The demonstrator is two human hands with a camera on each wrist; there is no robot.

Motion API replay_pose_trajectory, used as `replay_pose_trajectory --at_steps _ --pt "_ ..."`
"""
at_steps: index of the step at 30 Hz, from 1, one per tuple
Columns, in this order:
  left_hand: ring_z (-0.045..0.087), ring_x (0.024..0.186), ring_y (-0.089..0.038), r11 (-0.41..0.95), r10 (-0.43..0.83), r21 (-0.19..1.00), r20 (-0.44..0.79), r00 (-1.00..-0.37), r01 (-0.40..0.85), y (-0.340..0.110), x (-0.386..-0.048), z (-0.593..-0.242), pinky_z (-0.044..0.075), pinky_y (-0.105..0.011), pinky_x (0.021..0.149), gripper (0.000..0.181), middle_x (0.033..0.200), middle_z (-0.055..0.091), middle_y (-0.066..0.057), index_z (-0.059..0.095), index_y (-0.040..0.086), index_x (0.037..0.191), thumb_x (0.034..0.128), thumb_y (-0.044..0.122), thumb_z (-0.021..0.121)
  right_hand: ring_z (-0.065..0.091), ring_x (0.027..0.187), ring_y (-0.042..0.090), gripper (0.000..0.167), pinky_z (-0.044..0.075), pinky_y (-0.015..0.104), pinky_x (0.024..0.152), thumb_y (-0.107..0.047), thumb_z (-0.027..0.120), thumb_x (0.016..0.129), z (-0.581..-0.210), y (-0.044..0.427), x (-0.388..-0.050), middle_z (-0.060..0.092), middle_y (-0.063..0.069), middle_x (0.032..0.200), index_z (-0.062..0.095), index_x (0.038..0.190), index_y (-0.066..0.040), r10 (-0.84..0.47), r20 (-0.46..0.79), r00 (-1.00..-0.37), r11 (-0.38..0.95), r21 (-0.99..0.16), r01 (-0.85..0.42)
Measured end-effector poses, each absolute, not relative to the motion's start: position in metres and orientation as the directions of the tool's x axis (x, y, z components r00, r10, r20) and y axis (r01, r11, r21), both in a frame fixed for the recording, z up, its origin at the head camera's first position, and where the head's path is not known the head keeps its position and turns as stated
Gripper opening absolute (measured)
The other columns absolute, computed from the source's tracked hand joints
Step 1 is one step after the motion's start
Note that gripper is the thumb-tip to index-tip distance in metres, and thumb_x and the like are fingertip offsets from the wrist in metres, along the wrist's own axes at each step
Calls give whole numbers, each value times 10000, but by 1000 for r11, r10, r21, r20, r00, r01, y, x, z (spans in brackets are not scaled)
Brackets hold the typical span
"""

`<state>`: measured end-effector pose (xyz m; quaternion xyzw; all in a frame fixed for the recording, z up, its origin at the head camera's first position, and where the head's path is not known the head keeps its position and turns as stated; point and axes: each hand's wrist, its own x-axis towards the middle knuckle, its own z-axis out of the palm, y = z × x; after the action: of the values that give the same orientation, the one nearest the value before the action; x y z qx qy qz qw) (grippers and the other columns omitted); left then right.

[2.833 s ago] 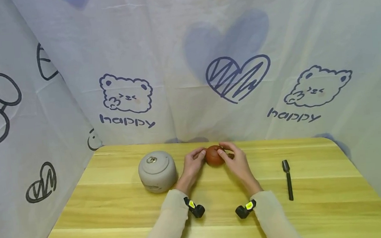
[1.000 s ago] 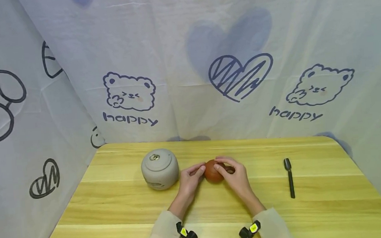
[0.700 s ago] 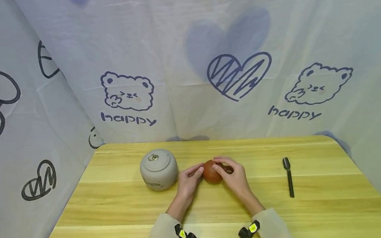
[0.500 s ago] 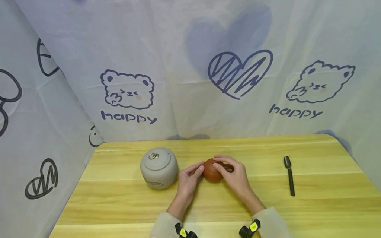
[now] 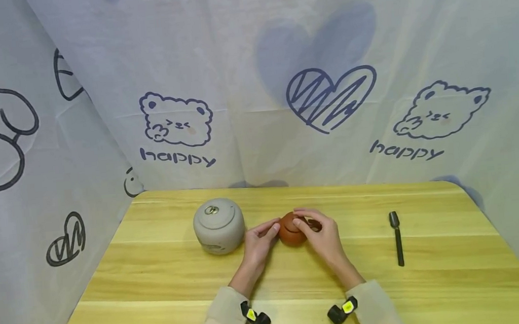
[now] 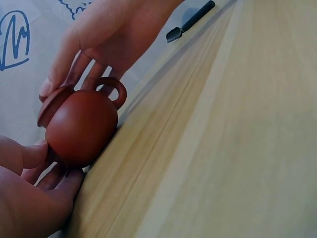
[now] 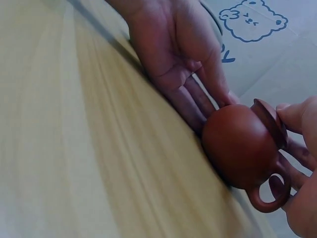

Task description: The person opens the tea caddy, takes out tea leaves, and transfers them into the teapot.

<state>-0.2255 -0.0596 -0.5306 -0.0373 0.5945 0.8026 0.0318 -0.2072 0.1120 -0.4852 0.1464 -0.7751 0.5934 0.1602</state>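
Holding the red teapot (image 6: 84, 131) between thumb and fingers of the left hand (image 5: 256, 244), on the side away from its handle (image 6: 122, 94); pinching the tilted lid (image 6: 53, 108) narrowly in the right hand (image 5: 325, 235). Could drop the lid and chip it, if gripping that thin rim too lightly. Might also tip or skid the pot on the table (image 5: 297, 291), by pressing harder with one set of fingers than the other. Cannot tell a lid touching the mouth from one just clear of it, nor make out any spout behind the left fingers. Farther off, just left of the left fingers: grey jar (image 5: 219, 231), hidden inside. Well right of the right fingers: black scoop (image 5: 397, 237). Beyond all fingertips: printed cloth (image 5: 242, 56), cut off by the frame.
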Motion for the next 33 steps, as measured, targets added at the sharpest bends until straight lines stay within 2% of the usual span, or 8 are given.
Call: replay_pose_trajectory --at_steps 4,8,13,16,19,25,33 --pt "592 1272 -317 -299 4 950 -97 -995 -94 -59 -227 -531 519 -365 1062 293 1312 640 -268 666 -109 1268 1010 29 644 662 1158 350 204 562 564 964 -41 721 961 -481 114 -206 701 212 1222 750 1141 51 -26 426 -904 243 -875 -419" --pt "583 1285 -326 -302 8 949 -97 -995 -95 -58 -228 -531 518 -357 1061 297 1317 637 -269 663 -109 1272 1009 27 646 651 1168 354 194 545 578 988 -33 725 957 -476 117 -204 698 223 1216 747 1125 60 -15 418 -908 212 -886 -411" --pt "585 1285 -320 -300 10 949 -95 -995 -93 -58 -229 -531 519 -357 1060 297 1318 639 -263 665 -105 1272 1008 29 648 644 1162 372 189 564 485 985 -8 717 955 -479 125 -202 683 247 1222 732 1125 72 -35 439 -898 188 -879 -437" --pt "599 1268 -311 -304 11 948 -92 -996 -91 -58 -229 -531 522 -362 1057 296 1307 644 -265 663 -109 1270 1008 26 646 647 1156 318 172 572 363 976 -25 715 963 -491 132 -205 693 206 1218 739 1124 31 -50 462 -885 187 -867 -463" --pt "613 1249 -298 -307 11 947 -95 -995 -94 -58 -229 -531 529 -358 1049 295 1297 650 -266 662 -111 1270 1008 23 645 652 1137 243 159 565 292 968 -58 721 967 -502 140 -205 703 156 1209 750 1120 -26 -62 480 -875 189 -855 -483" --pt "624 1233 -283 -307 14 947 -92 -996 -92 -59 -228 -531 533 -353 1043 298 1292 652 -267 656 -118 1272 1009 20 642 655 1109 246 146 575 318 959 -30 721 960 -508 153 -195 686 209 1205 746 1103 -28 -94 506 -857 199 -834 -514" --pt "647 1188 -233 -315 11 945 -91 -996 -89 -59 -227 -533 540 -348 1034 297 1284 658 -262 655 -122 1271 1008 16 642 674 1071 229 134 601 315 908 -6 731 945 -515 164 -181 713 153 1162 746 1073 -41 -129 526 -841 265 -799 -540"
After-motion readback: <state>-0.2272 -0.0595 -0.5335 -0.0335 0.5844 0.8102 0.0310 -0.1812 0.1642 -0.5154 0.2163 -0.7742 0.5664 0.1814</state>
